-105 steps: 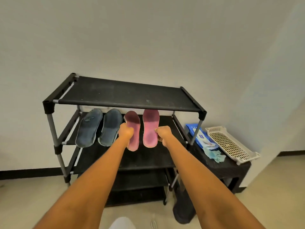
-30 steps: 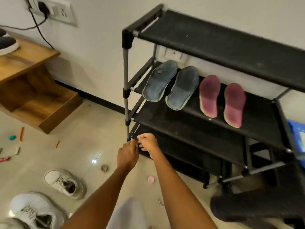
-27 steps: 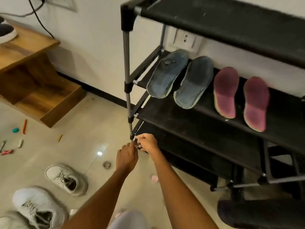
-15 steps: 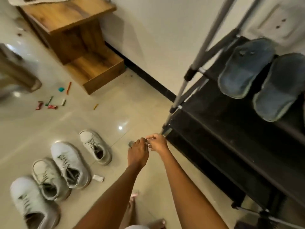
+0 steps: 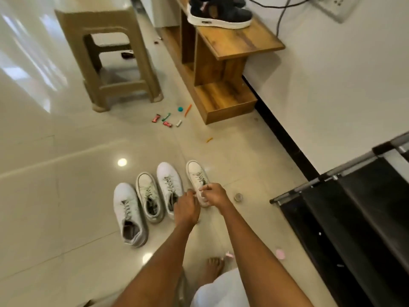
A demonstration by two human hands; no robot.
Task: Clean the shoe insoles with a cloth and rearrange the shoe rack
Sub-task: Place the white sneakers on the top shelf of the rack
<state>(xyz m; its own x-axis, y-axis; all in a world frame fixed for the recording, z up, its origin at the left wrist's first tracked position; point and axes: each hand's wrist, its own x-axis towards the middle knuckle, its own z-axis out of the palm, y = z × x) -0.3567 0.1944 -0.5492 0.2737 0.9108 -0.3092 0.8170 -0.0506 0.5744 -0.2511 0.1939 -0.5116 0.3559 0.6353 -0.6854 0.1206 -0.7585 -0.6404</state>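
Tiled floor (image 5: pixel 73 138), pale and glossy, carrying everything listed below. Black shoe rack (image 5: pixel 354 207) at the right edge, against the white wall; only its left corner and dark shelves show, and nothing can be seen on those shelves from here. Beige plastic stool (image 5: pixel 110 56) standing at the far left. Wooden stepped shelf unit (image 5: pixel 223 69) along the wall; its top board holds a dark sneaker with a white sole (image 5: pixel 219 12), while its open lower compartments look bare. Four white sneakers (image 5: pixel 155 196) in a row on the floor, toes pointing away from the person, their openings showing dark interiors; whether insoles sit inside cannot be told.

Left hand (image 5: pixel 187 207) lowered over the heel of the third sneaker, fingers curled and narrow; whether it grips anything cannot be told. Right hand (image 5: pixel 213 193) closed on the heel end of the rightmost white sneaker (image 5: pixel 198 180), pinching its rim.

Bare foot (image 5: pixel 213 268) below the arms. Small round metallic object (image 5: pixel 238 197) on the floor just right of the right hand. Scattered coloured wrappers and bits (image 5: pixel 171 117) lying between stool and shelf unit.
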